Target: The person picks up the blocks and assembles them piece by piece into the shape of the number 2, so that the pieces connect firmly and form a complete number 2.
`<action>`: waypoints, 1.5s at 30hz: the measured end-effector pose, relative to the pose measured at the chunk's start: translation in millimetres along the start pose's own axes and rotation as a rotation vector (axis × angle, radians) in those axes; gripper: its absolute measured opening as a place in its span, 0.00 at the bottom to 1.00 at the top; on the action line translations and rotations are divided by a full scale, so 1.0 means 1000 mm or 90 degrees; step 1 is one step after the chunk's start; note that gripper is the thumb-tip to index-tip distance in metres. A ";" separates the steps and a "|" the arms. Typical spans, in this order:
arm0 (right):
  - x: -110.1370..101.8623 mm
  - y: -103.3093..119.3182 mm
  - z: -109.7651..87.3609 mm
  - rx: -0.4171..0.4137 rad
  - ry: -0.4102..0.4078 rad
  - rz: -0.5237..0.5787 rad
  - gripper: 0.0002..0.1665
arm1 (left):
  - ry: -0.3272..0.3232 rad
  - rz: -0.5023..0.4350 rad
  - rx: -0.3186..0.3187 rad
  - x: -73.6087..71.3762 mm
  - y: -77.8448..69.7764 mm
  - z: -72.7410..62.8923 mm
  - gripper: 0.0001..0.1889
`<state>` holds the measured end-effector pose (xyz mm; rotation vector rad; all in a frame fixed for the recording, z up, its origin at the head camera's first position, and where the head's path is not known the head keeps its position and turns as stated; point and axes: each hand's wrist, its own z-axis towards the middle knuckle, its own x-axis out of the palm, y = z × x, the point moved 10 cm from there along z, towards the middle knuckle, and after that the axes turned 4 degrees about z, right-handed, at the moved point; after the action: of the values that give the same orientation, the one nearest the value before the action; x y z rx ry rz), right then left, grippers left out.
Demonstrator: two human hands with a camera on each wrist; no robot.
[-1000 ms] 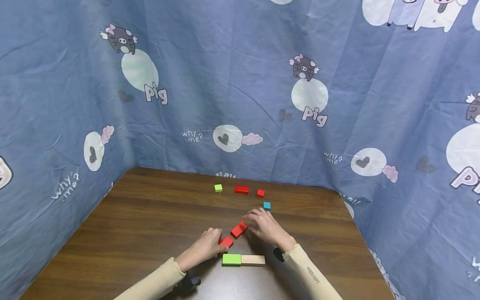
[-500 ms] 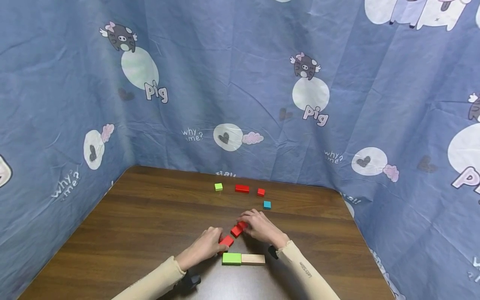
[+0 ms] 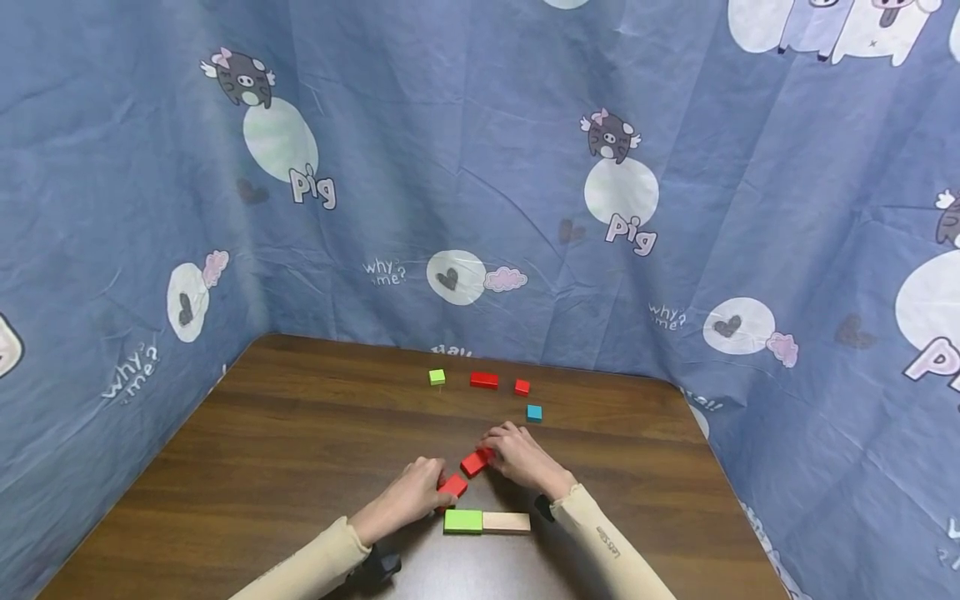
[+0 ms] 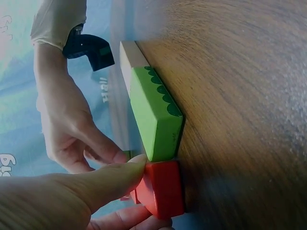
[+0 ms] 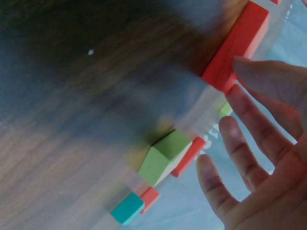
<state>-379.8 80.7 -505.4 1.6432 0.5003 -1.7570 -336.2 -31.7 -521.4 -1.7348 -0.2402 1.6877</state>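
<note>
Basically, both your hands are on red blocks. Your left hand [image 3: 411, 493] pinches the near red block [image 3: 453, 487], thumb on one side, fingers opposite, gap only as narrow as the block. That block is on the table [image 3: 300, 450], just beside the left end of the green block [image 3: 463, 522]; can't tell if they touch. Your right hand [image 3: 519, 455] has thumb and index finger drawn in narrow on the right-hand end of the far red block [image 3: 474, 462], other fingers spread clear. The two reds lie nearly end to end on a slant.

Handling, my read: painted wood, so light, stiff, not fragile. Smooth paint may slip under dry fingers, but a light pinch should do; squeezing harder buys little. Best hold is mid-length on the two long sides, kept low. Your right-hand end grip probably lets the block swivel, so go further in if you need the angle. Watch your left knuckles: a light knock would likely shift the green block and the plain wood block [image 3: 507, 522] butted against it.
</note>
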 end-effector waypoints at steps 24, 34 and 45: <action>-0.006 -0.021 -0.008 0.024 -0.018 0.042 0.15 | 0.000 0.005 -0.011 -0.001 0.001 -0.001 0.15; -0.006 -0.020 -0.009 0.020 -0.022 0.045 0.14 | 0.005 0.012 -0.025 0.001 0.002 -0.001 0.15; -0.004 -0.016 -0.009 0.019 -0.019 0.039 0.15 | 0.005 0.003 -0.021 0.001 0.001 -0.001 0.15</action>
<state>-384.5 99.2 -505.9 1.6331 0.4083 -1.7485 -335.6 -32.3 -523.2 -1.7676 -0.2619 1.6890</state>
